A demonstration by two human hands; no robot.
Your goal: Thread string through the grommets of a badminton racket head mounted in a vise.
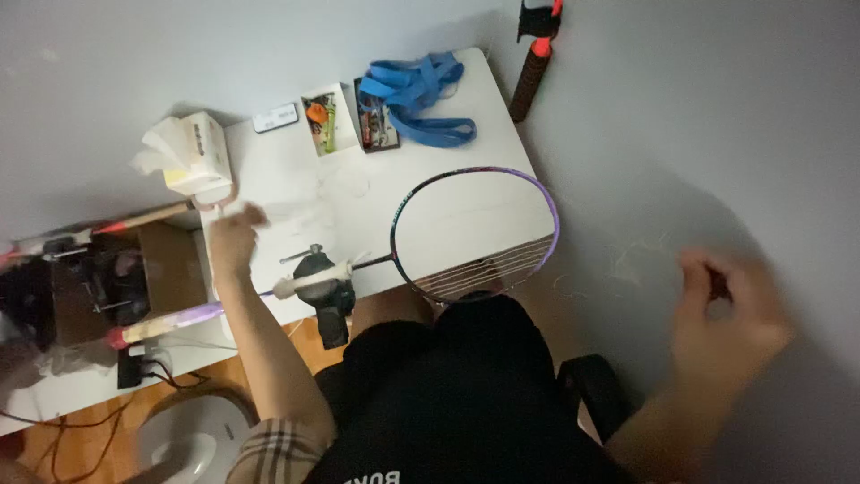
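A badminton racket lies across a white table (296, 170). Its purple-and-black head (548, 235) hangs over the table's edge above my lap, with strings only in its lower part. A black clamp (328, 291) grips the shaft, and the pink-purple handle (166, 324) points left. My left hand (235, 235) rests on the table just left of the clamp, fingers curled; I cannot tell if it holds anything. My right hand (727, 309) is blurred, raised far to the right with its fingers closed. Faint thin strands (632, 258) show between it and the racket head.
At the table's back are a tissue box (193, 152), a small white device (275, 117), two small packets (324, 118), and blue bands (417, 90). A red-and-black handle (536, 70) leans on the wall. A second racket (134, 218), a cardboard box (107, 287) and a white bin (193, 435) are at left.
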